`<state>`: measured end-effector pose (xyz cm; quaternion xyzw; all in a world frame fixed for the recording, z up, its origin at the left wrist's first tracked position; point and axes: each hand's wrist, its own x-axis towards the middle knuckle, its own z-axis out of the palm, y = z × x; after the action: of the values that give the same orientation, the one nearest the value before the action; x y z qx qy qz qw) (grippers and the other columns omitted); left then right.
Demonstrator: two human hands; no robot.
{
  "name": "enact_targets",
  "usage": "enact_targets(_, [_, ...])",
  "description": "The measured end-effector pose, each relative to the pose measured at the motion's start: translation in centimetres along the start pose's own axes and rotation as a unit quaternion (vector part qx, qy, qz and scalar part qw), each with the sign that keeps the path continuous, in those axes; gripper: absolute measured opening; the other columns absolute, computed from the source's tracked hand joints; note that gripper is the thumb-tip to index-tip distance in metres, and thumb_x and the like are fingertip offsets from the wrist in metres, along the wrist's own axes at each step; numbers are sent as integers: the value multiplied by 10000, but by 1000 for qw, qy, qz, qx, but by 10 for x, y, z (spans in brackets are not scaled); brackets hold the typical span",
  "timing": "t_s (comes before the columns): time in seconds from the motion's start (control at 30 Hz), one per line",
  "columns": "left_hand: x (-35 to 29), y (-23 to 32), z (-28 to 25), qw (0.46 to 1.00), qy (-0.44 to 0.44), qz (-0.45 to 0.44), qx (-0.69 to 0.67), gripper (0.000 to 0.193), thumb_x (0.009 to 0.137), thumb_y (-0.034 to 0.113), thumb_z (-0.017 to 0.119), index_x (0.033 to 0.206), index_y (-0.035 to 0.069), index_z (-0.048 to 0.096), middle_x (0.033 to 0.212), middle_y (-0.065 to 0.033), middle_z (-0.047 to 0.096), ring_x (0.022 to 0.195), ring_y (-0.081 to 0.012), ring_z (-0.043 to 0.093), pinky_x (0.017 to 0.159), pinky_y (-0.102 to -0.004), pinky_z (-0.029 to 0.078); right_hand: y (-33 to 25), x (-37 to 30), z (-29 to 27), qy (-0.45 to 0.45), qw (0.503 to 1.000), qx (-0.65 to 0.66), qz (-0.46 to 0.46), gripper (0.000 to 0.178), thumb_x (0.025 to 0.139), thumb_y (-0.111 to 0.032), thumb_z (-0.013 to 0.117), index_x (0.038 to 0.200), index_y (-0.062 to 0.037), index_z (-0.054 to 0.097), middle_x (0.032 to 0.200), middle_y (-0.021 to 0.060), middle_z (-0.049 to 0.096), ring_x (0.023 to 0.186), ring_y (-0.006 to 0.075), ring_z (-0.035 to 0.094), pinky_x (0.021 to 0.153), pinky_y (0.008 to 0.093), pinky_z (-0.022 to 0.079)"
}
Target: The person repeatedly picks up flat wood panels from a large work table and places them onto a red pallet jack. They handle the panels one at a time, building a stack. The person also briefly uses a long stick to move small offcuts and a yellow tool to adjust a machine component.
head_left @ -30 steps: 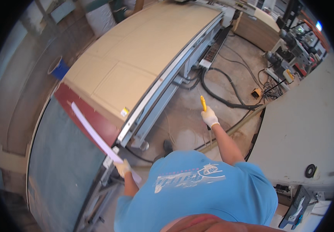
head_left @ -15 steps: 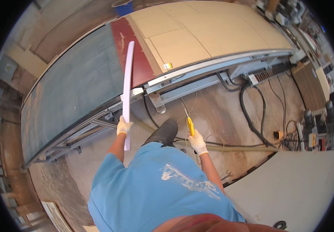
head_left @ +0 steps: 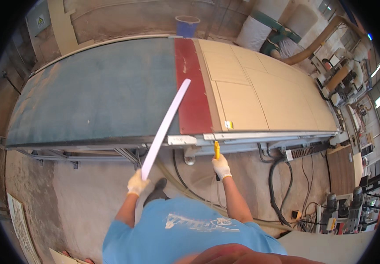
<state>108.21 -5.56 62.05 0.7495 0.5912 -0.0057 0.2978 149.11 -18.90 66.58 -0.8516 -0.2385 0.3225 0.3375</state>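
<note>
Gloved hands grip a white strip [head_left: 165,125] and a yellow tool [head_left: 216,149], its handle mostly hidden.

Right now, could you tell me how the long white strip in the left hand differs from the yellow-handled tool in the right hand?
The long flat white strip is far longer than the short yellow-handled tool. The strip slants up over the grey-blue table surface; the tool points at the table's front edge. Left hand grips the strip's lower end; right hand grips the tool's base. Both hands wear pale gloves.
</note>
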Motion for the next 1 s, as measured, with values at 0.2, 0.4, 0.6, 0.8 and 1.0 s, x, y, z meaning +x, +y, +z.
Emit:
enact_targets(0.2, [55, -36, -41, 1000, -14, -8, 24, 582, 773, 389, 769, 1214, 112, 508, 1180, -194, 657, 1064, -428, 661, 884, -530, 532, -107, 88, 40, 55, 998, 10, 8, 205, 940, -179, 541, 1062, -18, 580, 729, 200, 645, 632, 320, 695, 520, 452, 541])
enact_targets(0.4, [139, 9, -51, 998, -54, 44, -3, 633, 811, 387, 737, 1304, 119, 444, 1202, -242, 637, 1059, -460, 659, 888, -550, 530, -91, 56, 44, 111, 993, 21, 42, 235, 935, -225, 606, 1082, -41, 610, 841, 170, 683, 617, 310, 677, 575, 452, 543])
enact_targets(0.6, [182, 62, -39, 990, -87, 100, 40, 662, 881, 456, 641, 1409, 120, 426, 1255, -259, 616, 1088, -481, 640, 918, -564, 512, 103, -118, -47, 344, 899, 72, 261, 174, 932, -228, 588, 985, -63, 568, 655, 48, 555, 494, 192, 569, 426, 389, 473])
enact_targets(0.8, [174, 64, -42, 986, -55, 152, 45, 643, 893, 461, 645, 1430, 148, 485, 1304, -223, 610, 1158, -426, 618, 980, -521, 488, 251, -385, 34, 314, 696, 395, 511, 125, 972, -176, 553, 881, -89, 547, 621, 32, 530, 430, 157, 466, 391, 332, 407])
enact_targets(1.0, [156, 74, -47, 972, 29, 224, 61, 609, 914, 374, 632, 1412, 52, 497, 1319, -227, 598, 1215, -398, 591, 1014, -488, 474, 251, -452, 178, 201, 668, 511, 502, 117, 969, -167, 545, 951, -71, 609, 723, 49, 594, 433, 138, 470, 399, 332, 428])
